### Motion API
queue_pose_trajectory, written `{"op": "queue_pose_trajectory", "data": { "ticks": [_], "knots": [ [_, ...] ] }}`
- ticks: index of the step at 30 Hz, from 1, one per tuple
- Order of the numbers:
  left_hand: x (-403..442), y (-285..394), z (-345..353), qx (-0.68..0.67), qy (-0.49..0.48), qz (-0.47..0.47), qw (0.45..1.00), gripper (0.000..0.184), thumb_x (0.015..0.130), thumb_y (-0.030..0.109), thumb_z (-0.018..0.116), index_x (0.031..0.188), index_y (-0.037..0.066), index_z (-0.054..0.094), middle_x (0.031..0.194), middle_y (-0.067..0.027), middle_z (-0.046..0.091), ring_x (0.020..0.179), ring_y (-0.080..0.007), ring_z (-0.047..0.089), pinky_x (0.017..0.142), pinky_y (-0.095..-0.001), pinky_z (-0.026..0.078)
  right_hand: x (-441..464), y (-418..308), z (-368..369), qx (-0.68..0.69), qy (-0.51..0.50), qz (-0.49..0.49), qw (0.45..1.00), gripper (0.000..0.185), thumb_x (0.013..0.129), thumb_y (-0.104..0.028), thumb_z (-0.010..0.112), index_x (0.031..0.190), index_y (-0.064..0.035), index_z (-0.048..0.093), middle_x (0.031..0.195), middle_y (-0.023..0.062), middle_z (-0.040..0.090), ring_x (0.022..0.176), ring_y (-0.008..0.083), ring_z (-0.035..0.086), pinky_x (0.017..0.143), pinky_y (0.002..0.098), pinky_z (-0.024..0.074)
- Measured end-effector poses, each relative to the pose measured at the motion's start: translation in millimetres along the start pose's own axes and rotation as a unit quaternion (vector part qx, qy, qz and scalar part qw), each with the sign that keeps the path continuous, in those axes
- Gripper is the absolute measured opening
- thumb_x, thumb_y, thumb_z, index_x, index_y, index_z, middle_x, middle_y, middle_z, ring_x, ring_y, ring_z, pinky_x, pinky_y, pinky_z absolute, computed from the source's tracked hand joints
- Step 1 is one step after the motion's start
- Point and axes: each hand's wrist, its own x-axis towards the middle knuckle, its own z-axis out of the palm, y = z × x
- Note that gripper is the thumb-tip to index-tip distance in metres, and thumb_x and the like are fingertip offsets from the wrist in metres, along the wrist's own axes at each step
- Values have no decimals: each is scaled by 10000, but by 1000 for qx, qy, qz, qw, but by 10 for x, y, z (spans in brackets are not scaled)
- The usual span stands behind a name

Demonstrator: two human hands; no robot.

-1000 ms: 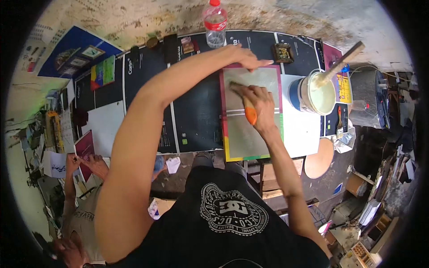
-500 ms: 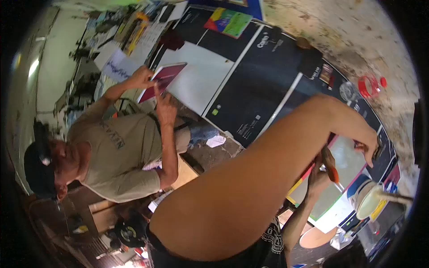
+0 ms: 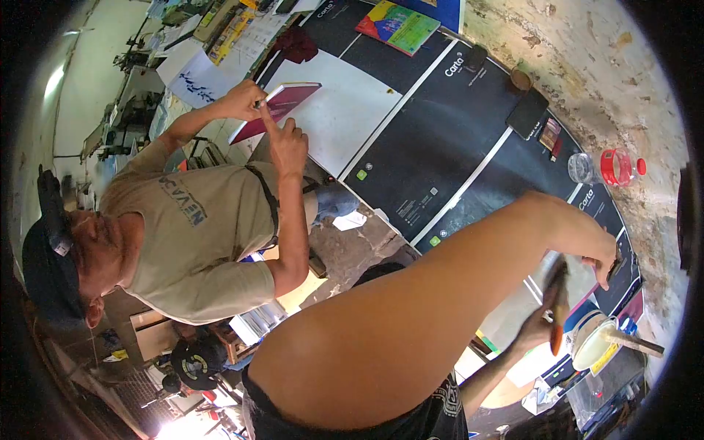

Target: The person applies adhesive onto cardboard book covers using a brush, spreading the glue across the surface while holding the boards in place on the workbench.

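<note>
My right hand (image 3: 535,334) is closed around a brush (image 3: 559,301), which has a brown handle and an orange end; its dark far end is blurred. Below the brush lies a pale board (image 3: 506,323) with coloured edges, mostly covered by my left arm. Reaching across from the left, my left arm ends in my left hand (image 3: 603,253) at the board's far right edge. The thumb and fingers of that hand are apart and bent down against the edge. Close by stands a white tub (image 3: 595,341) with a stick (image 3: 634,339) resting in it.
At left a co-worker (image 3: 205,213) holds a maroon book (image 3: 279,110). The black table (image 3: 411,161) bears a white sheet (image 3: 341,110), a colourful book (image 3: 398,28), a phone (image 3: 527,114) and a red-labelled plastic bottle (image 3: 617,167). A rough wall (image 3: 623,81) borders it.
My right hand and the brush have swung so that the orange end sits lower, toward me. My left hand stays at the board's edge. The whole view has shifted slightly.
</note>
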Motion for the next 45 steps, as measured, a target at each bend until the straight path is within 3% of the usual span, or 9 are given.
{"op": "queue_pose_trajectory", "data": {
  "ticks": [3, 8, 13, 17, 19, 26, 33, 38, 45],
  "knots": [
    [940, -80, 91, -52, 18, -83, 995, 834, 677, 908, 496, 660, 85, 627, 777, -103, 691, 897, -291, 614, 1038, -645, 235, -49, 726, 191, -116, 111, 21, 987, 139, 894, -96, 701, 937, 34, 681, 974, 158, 712, 860, 299, 679, 768, 363, 538],
    [812, -103, 202, -59, 25, -35, 997, 878, 740, 900, 382, 1090, 102, 482, 1151, -137, 541, 1151, -306, 490, 1083, -554, 269, -282, -428, 427, 43, -85, 137, 986, 145, 921, -108, 665, 994, 12, 701, 951, 143, 718, 867, 249, 689, 785, 368, 535],
    [766, -47, 197, -40, 0, 83, 996, 1057, 804, 893, 268, 1521, 119, 338, 1526, -171, 391, 1404, -322, 366, 1127, -462, 302, -208, -44, -106, -20, 84, 71, 994, 228, 930, -72, 637, 1138, 21, 643, 1060, 139, 682, 922, 267, 653, 805, 363, 520],
    [623, 75, 75, 52, -97, -73, 991, 1143, 751, 938, 139, 1557, 134, 232, 1545, -181, 352, 1476, -342, 216, 1175, -535, 158, -316, 276, 130, -36, 63, 103, 992, 135, 849, -39, 654, 982, -17, 669, 974, 149, 682, 894, 326, 654, 797, 393, 519],
    [810, -42, 124, 38, -26, -67, 997, 976, 772, 919, 226, 1122, 56, 520, 1059, -139, 503, 986, -270, 430, 874, -466, 346, -317, -201, 340, 15, -28, 14, 999, 207, 767, 33, 642, 956, -41, 680, 930, 162, 666, 877, 343, 639, 798, 399, 511],
    [664, 57, -9, 80, -103, -82, 988, 1002, 763, 927, 86, 1574, 340, 38, 1471, -129, 479, 1464, -353, 242, 1095, -567, 270, 297, -64, 81, -145, 137, -43, 979, 240, 756, 17, 672, 990, -39, 667, 912, 136, 664, 870, 318, 616, 759, 417, 494],
    [671, 55, -37, 93, -83, -81, 989, 1010, 771, 922, 101, 1534, 267, 199, 1412, -128, 540, 1392, -261, 361, 1012, -526, 373, -32, -586, 500, 74, -84, -7, 994, 362, 709, -19, 688, 1070, -50, 663, 1008, 168, 636, 923, 361, 590, 804, 446, 471],
    [660, 17, 9, 51, -17, -71, 996, 1167, 752, 942, 150, 1388, 38, 525, 1324, -142, 609, 1304, -248, 453, 1010, -527, 397, 355, 177, 497, -134, 98, -5, 986, 254, 766, -21, 667, 1019, -49, 676, 995, 134, 678, 926, 339, 619, 777, 432, 499],
    [650, 133, -2, 126, -78, -95, 984, 1009, 768, 925, 92, 1576, 321, 138, 1451, -155, 502, 1414, -325, 350, 981, -527, 383, -181, -538, 285, 106, -49, -20, 993, 314, 693, 39, 608, 993, -35, 670, 958, 180, 645, 893, 391, 609, 818, 482, 487]
  ]
}}
